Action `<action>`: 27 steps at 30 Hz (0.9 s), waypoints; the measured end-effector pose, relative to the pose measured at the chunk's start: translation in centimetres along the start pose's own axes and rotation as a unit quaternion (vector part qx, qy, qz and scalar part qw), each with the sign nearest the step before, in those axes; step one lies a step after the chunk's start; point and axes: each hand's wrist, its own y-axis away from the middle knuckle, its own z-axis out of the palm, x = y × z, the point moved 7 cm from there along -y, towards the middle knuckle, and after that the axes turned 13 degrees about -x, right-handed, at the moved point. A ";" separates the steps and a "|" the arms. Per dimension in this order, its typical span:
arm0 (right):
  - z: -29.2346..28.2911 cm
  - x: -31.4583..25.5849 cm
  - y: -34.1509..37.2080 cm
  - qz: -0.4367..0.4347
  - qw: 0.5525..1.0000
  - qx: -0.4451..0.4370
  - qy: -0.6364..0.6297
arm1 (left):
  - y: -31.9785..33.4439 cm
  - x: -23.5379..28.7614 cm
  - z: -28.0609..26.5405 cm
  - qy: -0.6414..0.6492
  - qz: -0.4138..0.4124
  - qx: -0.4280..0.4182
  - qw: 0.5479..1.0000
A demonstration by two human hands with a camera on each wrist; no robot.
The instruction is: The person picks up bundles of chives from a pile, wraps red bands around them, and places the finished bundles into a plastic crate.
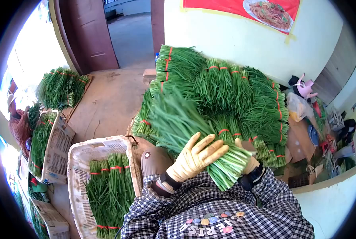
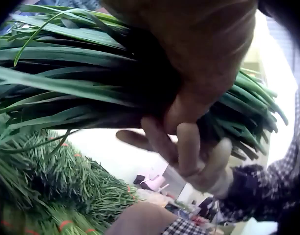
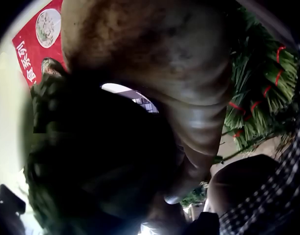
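A loose bunch of long green leaves with pale stems (image 1: 227,169) lies slantwise across the person's lap, leafy end toward the upper left. Laid over its middle is the gloved left hand (image 1: 194,157), fingers spread across the stems; in the left wrist view its thumb comes round the bunch (image 2: 57,83). At the stem end the gloved right hand (image 1: 250,162) holds from the far side, partly hidden. From the left wrist view, the right hand's bent fingers (image 2: 189,152) show beneath the bunch. The right wrist view has the glove (image 3: 155,54) close up beside a dark, unclear mass.
Red-banded green bunches (image 1: 222,87) are piled in front, against the wall. A white crate (image 1: 72,171) with banded bunches stands at the left, another crate (image 1: 62,139) beyond it. More bunches (image 1: 60,89) lie by the door. Bags and clutter (image 1: 301,103) sit at the right.
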 end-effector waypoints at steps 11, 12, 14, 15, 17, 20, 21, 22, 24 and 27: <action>2.7 0.5 -3.6 0.094 0.917 0.149 0.358 | 12.1 -3.9 6.9 0.767 -0.396 0.019 0.505; 3.2 0.7 -4.2 0.099 0.909 0.148 0.378 | 11.0 -3.3 7.7 0.829 -0.311 0.028 0.464; 3.2 1.4 -5.2 0.113 0.900 0.128 0.400 | 10.5 -2.7 12.6 0.969 -0.184 0.155 0.060; 3.4 1.5 -6.0 0.119 0.899 0.124 0.403 | 10.4 -2.5 15.2 0.911 -0.113 0.248 -0.308; 4.3 1.7 -7.6 0.153 0.831 0.103 0.525 | 8.6 -4.4 11.5 0.898 -0.293 0.234 0.231; 6.1 -3.2 -6.9 0.107 0.696 0.243 0.668 | 8.8 -5.7 11.4 0.894 -0.262 0.270 0.244; 7.4 -5.5 -6.1 0.034 0.683 0.265 0.680 | 9.1 -6.1 11.5 0.881 -0.277 0.289 0.254; 7.4 -7.8 -4.5 -0.029 0.681 0.269 0.680 | 9.4 -6.2 11.9 0.891 -0.254 0.295 0.232; 7.0 -10.3 -2.9 -0.117 0.649 0.339 0.671 | 10.0 -6.4 12.0 0.892 -0.250 0.300 0.229; 1.1 1.5 -5.7 0.186 0.590 0.131 0.775 | 10.0 -6.7 12.4 0.889 -0.269 0.291 0.228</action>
